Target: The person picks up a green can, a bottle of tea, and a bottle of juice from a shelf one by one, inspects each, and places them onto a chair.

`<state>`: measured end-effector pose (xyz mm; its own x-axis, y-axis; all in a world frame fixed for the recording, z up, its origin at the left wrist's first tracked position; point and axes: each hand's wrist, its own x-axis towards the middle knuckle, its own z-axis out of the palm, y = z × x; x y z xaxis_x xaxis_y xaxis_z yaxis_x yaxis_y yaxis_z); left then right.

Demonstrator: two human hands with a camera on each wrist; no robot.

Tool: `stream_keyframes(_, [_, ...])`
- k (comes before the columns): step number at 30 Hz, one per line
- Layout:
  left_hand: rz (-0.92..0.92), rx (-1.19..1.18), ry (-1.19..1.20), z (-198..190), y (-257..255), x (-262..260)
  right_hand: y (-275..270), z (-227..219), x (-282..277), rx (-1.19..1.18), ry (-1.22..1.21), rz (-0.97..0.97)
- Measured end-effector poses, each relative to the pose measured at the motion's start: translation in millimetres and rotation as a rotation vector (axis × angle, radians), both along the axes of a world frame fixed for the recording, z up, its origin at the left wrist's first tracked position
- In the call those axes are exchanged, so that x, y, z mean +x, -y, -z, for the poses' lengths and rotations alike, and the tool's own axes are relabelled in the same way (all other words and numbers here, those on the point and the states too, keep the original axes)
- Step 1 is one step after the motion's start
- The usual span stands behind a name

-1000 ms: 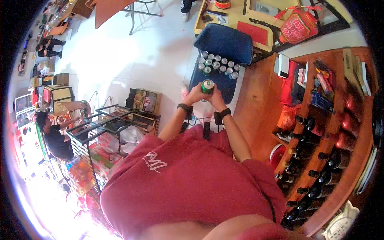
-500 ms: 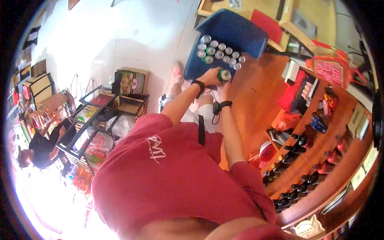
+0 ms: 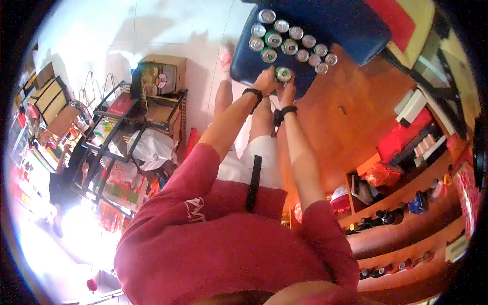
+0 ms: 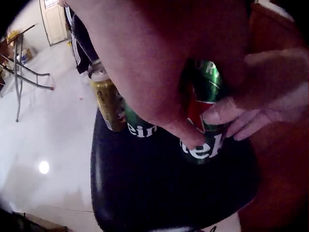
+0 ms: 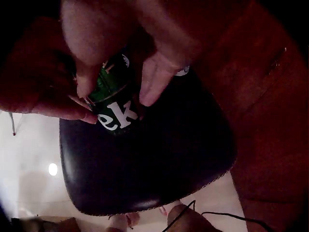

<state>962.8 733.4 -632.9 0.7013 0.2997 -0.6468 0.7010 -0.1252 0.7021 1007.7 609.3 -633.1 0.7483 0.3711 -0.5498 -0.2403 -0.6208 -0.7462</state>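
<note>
A green beer can (image 3: 283,74) with white lettering stands upright at the near part of a dark blue chair seat (image 3: 245,66), its base close over the padding. My left hand (image 3: 265,82) grips it from the left, fingers curled round its side. From the other side my right hand (image 3: 287,93) holds the same can, thumb and fingers against it in the right wrist view. Just beyond are several upright cans (image 3: 290,47) in loose rows, silver tops up. The left wrist view shows a gold can (image 4: 108,99) and another green can (image 4: 140,125) behind my left hand.
A wooden surface (image 3: 351,112) lies right of the chair. Shelves with dark bottles (image 3: 386,217) curve along the lower right. To the left stand a black metal rack (image 3: 104,137) with bags and a cardboard box (image 3: 165,71). A person (image 3: 71,170) is beyond the rack.
Both hands have brought the can lower, down to the front part of the seat beside the other cans. The head view has tilted down and moved nearer to the chair.
</note>
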Motion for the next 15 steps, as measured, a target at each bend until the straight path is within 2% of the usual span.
stream_keyframes(1, [-0.044, 0.008, 0.027, 5, 4, 4, -5, -8, 7, -0.065, 0.038, -0.074])
stream_keyframes(2, [-0.158, 0.024, 0.052, 12, 13, 6, -6, 0, 14, -0.041, 0.022, -0.067])
stream_keyframes(5, [-0.284, 0.065, 0.048, 30, 25, 14, -5, 16, 31, -0.112, -0.062, -0.15])
stream_keyframes(6, [-0.302, 0.073, 0.078, 32, 25, 15, -5, 21, 35, -0.064, 0.016, -0.182])
stream_keyframes(9, [-0.345, 0.063, -0.012, 42, 29, 17, -4, 29, 40, -0.05, -0.013, -0.2])
stream_keyframes(10, [-0.321, 0.097, 0.033, 46, 28, 15, -3, 30, 43, -0.07, -0.093, -0.203])
stream_keyframes(13, [-0.338, 0.123, 0.033, 55, 33, 11, -6, 32, 43, 0.028, 0.015, -0.204])
stream_keyframes(15, [-0.405, 0.115, 0.051, 54, 33, 15, -11, 25, 46, -0.047, 0.077, -0.268])
